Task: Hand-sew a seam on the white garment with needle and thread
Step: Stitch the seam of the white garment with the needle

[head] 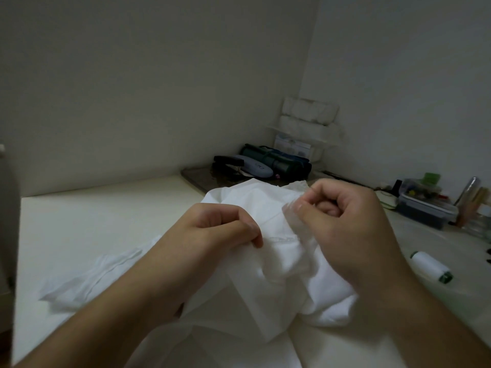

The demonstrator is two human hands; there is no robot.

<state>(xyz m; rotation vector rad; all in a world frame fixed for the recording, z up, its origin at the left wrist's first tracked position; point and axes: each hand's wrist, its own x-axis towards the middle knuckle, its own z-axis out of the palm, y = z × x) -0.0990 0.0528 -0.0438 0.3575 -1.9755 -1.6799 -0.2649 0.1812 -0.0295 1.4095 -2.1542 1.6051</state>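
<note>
- Lying bunched on the pale counter (79,213), the white garment (279,274) sits between and under both hands, with one flat strip of it trailing off to the left.
- Left hand (220,227) has its fingers curled, thumb and fingertips pinching a fold of the garment just beside a stitched seam line.
- Right hand (353,221) is curled into a loose fist above the cloth, thumb and forefinger pressed together on a raised ruffled edge of the garment; a thin glint at the fingertips may be the needle, but it is too small to tell, and no thread can be made out.
- A spool of white thread (430,266) with a green end lies on its side on the counter to the right, apart from the garment.
- Farther right stands a clear box of small sewing bits (425,205).
- At the back corner a dark tray (196,176) holds a stapler, a grey case and a green pouch.
</note>
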